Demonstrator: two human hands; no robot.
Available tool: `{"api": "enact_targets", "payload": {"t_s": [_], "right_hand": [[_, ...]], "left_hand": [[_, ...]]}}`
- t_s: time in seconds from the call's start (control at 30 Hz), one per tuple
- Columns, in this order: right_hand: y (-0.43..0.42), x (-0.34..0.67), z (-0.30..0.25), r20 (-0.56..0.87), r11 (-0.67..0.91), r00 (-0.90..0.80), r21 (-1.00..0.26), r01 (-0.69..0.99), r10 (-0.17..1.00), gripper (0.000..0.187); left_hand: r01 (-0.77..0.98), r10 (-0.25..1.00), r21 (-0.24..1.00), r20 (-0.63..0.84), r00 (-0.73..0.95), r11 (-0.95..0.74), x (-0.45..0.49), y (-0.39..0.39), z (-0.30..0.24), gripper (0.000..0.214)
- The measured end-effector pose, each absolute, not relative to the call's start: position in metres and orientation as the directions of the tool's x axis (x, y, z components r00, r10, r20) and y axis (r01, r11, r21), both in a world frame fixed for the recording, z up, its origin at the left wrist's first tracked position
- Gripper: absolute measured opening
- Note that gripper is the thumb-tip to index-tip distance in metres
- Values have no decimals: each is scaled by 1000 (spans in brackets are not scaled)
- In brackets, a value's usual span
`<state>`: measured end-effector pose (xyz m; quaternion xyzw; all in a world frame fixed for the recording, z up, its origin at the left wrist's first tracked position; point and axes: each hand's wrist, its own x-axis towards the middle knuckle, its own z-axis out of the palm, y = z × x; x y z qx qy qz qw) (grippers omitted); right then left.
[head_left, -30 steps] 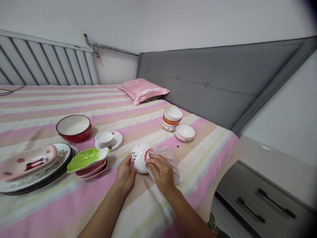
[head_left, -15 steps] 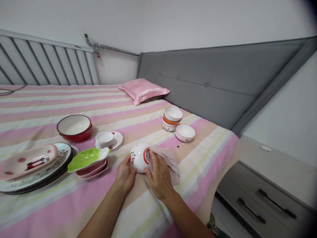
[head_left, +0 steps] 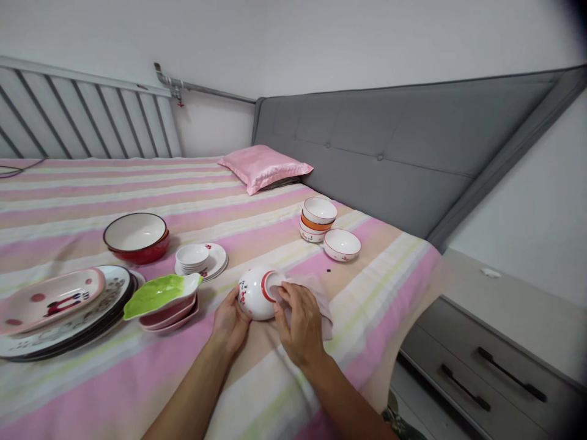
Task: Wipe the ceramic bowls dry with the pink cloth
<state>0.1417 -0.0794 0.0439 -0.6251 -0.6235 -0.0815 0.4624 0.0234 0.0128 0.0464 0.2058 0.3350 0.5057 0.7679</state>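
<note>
A white bowl [head_left: 255,294] with a red foot ring and red and black print is tilted, its base turned to the right. My left hand [head_left: 230,319] is closed around its left side, the fingers partly hidden beneath it. A pale pink cloth [head_left: 320,299] is in my right hand [head_left: 300,321], whose bent fingers are at the bowl's foot ring. Part of the cloth hangs out to the right, over the bed. Beyond my hands, a white bowl with a red rim [head_left: 342,244] stands beside a stack of bowls [head_left: 320,212].
On the striped bedspread [head_left: 220,211], to the left, are a red bowl stack [head_left: 137,235], small white dishes [head_left: 192,256], a green leaf-shaped dish [head_left: 160,295] and oval plates [head_left: 59,300]. A pink pillow [head_left: 266,166] lies by the grey headboard [head_left: 367,140]. A drawer cabinet [head_left: 504,311] stands right.
The bowl has turned slightly in my left hand, so its print sits differently. My right hand and the cloth have shifted a little rightward, showing more of the foot ring.
</note>
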Motion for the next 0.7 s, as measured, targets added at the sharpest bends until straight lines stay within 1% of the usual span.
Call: {"api": "enact_targets", "payload": {"t_s": [0.1,0.2,0.33,0.5,0.7], "right_hand": [[-80,140,43,697,285,190,-505,815,691,36],[-81,138,42,679,321,158,-522,790,717,36],[-81,134,41,636,332,83,-503,798,767,48],[-80,135,39,578,291,46,-477,829,815,60],[-78,137,37,563,223,77,-446,867,823,61]], "left_hand": [[-639,914,654,-312,258,404,24,13,46,32],[-641,911,649,-322,257,410,23,13,46,32],[-620,914,672,-311,260,404,24,12,45,31],[-589,921,710,-260,291,386,23,10,45,31],[-593,917,702,-259,303,394,23,9,45,31]]}}
